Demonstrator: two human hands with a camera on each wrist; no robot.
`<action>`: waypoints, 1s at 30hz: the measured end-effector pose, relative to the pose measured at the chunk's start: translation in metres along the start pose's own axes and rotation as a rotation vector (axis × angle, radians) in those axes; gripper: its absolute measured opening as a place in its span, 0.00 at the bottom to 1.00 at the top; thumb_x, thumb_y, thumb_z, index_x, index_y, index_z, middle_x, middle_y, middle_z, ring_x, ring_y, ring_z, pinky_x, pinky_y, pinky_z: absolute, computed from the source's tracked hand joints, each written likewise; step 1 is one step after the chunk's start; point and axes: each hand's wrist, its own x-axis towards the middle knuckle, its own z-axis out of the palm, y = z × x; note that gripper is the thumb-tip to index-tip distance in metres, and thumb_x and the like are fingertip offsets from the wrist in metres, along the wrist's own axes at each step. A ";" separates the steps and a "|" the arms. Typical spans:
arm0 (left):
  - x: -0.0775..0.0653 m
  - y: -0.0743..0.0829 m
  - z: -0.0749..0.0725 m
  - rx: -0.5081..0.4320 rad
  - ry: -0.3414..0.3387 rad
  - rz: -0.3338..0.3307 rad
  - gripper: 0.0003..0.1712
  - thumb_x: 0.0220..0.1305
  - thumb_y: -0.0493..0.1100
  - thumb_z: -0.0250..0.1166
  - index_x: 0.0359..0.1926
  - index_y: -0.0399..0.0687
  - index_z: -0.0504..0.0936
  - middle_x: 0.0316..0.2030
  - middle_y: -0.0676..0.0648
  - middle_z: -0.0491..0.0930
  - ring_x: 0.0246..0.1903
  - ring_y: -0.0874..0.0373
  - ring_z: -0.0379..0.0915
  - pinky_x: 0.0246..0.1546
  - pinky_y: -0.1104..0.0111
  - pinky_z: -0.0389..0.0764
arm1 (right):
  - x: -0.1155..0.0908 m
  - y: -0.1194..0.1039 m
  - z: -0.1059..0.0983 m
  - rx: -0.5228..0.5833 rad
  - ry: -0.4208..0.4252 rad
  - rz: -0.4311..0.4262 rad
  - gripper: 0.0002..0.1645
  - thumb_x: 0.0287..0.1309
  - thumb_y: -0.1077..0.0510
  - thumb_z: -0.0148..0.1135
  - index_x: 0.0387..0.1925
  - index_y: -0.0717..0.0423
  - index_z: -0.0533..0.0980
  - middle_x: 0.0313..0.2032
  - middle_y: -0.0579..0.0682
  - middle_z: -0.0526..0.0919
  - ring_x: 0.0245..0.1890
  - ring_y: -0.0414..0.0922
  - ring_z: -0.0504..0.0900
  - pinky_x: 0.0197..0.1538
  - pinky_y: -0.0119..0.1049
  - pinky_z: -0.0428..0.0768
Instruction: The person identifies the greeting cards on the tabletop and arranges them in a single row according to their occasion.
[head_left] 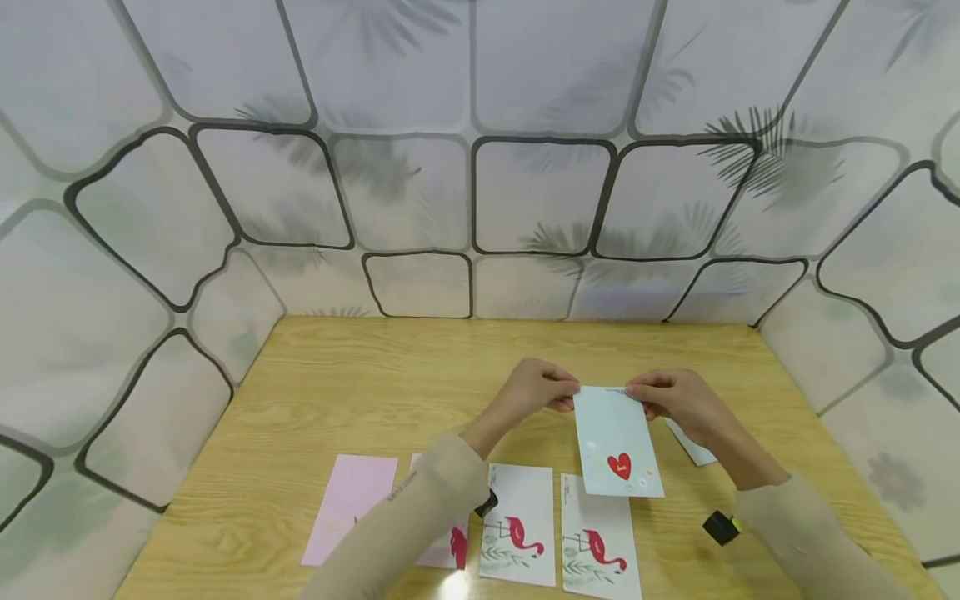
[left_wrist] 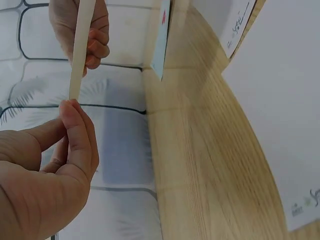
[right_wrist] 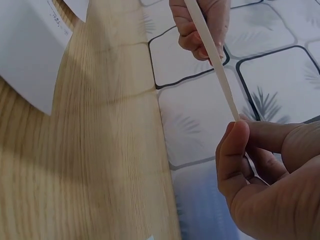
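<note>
A pale blue card (head_left: 611,437) with a red heart near its lower edge hangs tilted between both hands above the table. My left hand (head_left: 536,387) pinches its upper left corner between thumb and fingers. At the upper right corner, my right hand (head_left: 678,404) grips it the same way. Both wrist views show the card edge-on, as a thin strip (left_wrist: 82,45) running from one hand to the other. Its lower end overlaps the top of a white flamingo card (head_left: 600,537) in the head view.
Left of that lies another flamingo card (head_left: 517,525), then a pinkish card (head_left: 438,554) and a plain pink card (head_left: 352,492), both partly hidden by the left sleeve. Another pale card (head_left: 693,446) lies beneath the right hand. Patterned fabric (head_left: 540,192) encloses the wooden table (head_left: 337,383).
</note>
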 end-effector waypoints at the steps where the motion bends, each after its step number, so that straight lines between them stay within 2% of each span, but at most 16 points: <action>1: -0.001 0.000 0.002 0.003 -0.005 -0.002 0.07 0.69 0.34 0.68 0.43 0.33 0.88 0.29 0.44 0.86 0.25 0.61 0.83 0.51 0.47 0.83 | -0.002 0.001 -0.002 -0.003 0.000 0.002 0.20 0.71 0.59 0.65 0.50 0.77 0.79 0.34 0.50 0.85 0.28 0.40 0.80 0.36 0.32 0.83; 10: -0.006 -0.009 0.023 0.016 -0.069 -0.030 0.06 0.70 0.31 0.66 0.44 0.33 0.87 0.31 0.45 0.86 0.28 0.58 0.85 0.49 0.49 0.84 | -0.024 0.013 -0.017 -0.031 -0.047 0.033 0.19 0.73 0.59 0.63 0.50 0.75 0.79 0.35 0.51 0.84 0.28 0.42 0.80 0.38 0.36 0.84; 16: -0.010 -0.011 0.037 0.019 -0.103 -0.036 0.05 0.69 0.29 0.66 0.41 0.32 0.87 0.31 0.45 0.86 0.34 0.46 0.88 0.48 0.50 0.85 | -0.038 0.021 -0.026 -0.043 -0.068 0.074 0.20 0.73 0.58 0.62 0.52 0.74 0.79 0.36 0.51 0.84 0.29 0.42 0.80 0.38 0.36 0.84; 18: -0.012 -0.011 0.041 0.032 -0.115 -0.038 0.04 0.68 0.29 0.67 0.41 0.33 0.88 0.30 0.45 0.86 0.35 0.45 0.88 0.47 0.52 0.86 | -0.044 0.024 -0.029 -0.034 -0.075 0.091 0.20 0.73 0.57 0.62 0.52 0.74 0.79 0.35 0.51 0.84 0.29 0.41 0.80 0.38 0.37 0.84; 24: -0.014 -0.016 0.056 0.048 -0.151 -0.031 0.03 0.66 0.27 0.68 0.39 0.32 0.88 0.28 0.45 0.86 0.34 0.45 0.88 0.44 0.53 0.87 | -0.062 0.034 -0.036 -0.008 -0.098 0.100 0.19 0.74 0.58 0.61 0.52 0.74 0.80 0.36 0.50 0.85 0.30 0.40 0.81 0.40 0.35 0.85; 26: -0.015 -0.018 0.061 0.080 -0.146 -0.021 0.03 0.65 0.27 0.68 0.37 0.32 0.88 0.26 0.45 0.86 0.32 0.45 0.88 0.41 0.55 0.87 | -0.067 0.038 -0.037 -0.002 -0.097 0.098 0.19 0.73 0.59 0.62 0.52 0.74 0.80 0.37 0.50 0.86 0.31 0.40 0.81 0.40 0.34 0.85; 30: -0.018 -0.020 0.072 0.177 -0.146 0.013 0.02 0.65 0.28 0.69 0.35 0.34 0.88 0.24 0.48 0.85 0.25 0.56 0.85 0.34 0.63 0.88 | -0.078 0.046 -0.039 0.009 -0.084 0.111 0.18 0.73 0.59 0.62 0.51 0.74 0.81 0.37 0.49 0.85 0.31 0.39 0.81 0.40 0.33 0.85</action>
